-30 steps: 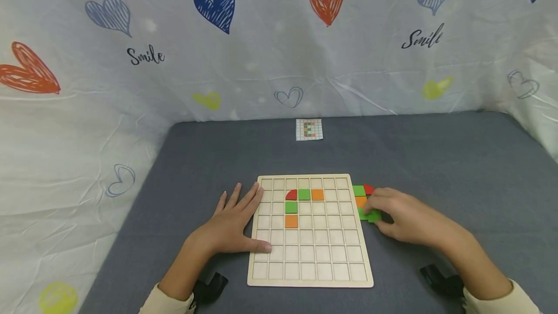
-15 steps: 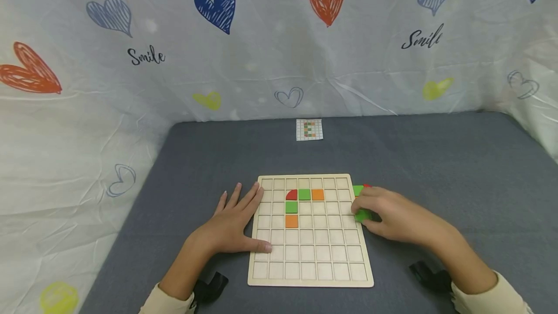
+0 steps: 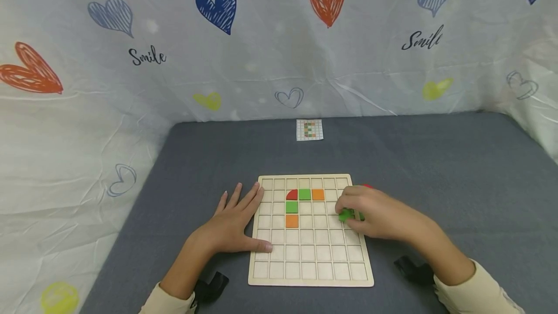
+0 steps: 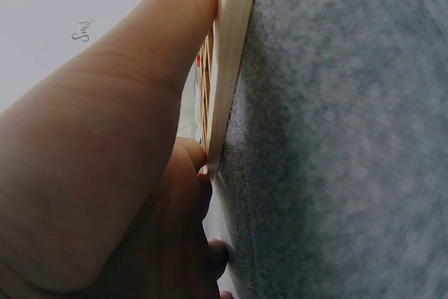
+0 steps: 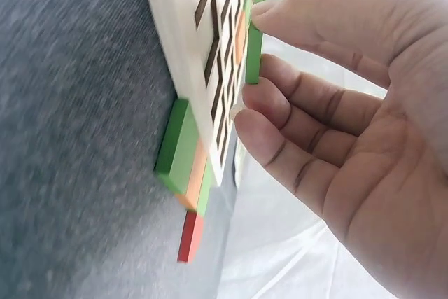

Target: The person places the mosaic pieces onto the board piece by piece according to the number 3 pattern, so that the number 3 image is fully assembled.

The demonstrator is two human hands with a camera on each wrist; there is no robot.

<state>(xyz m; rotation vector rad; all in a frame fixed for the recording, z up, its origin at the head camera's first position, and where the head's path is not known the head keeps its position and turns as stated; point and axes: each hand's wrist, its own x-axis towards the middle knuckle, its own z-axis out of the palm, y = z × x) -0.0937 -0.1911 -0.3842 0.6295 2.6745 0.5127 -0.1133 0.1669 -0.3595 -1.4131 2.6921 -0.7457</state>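
My right hand (image 3: 388,214) pinches a green square tile (image 3: 346,215) between thumb and fingers. It is over the right columns of a wooden grid board (image 3: 307,254). In the right wrist view the green tile (image 5: 253,50) stands on edge as seen from the side, thumb on one end. With fingers spread, my left hand (image 3: 226,229) rests on the board's left edge, its thumb lying over the lower left squares. Set in the grid are a red quarter-round tile (image 3: 292,195), green tiles (image 3: 304,195) and orange tiles (image 3: 318,195), forming a corner shape.
Beside the board's right edge lie more tiles: a green one (image 5: 175,141), an orange one (image 5: 194,173) and a red one (image 5: 190,237). A small card (image 3: 309,130) with a coloured grid pattern lies at the back of the grey table (image 3: 218,154). A heart-printed cloth (image 3: 270,38) hangs behind.
My right hand has picked up the green tile from the loose tiles and carried it left over the board. The left hand has stayed in place.
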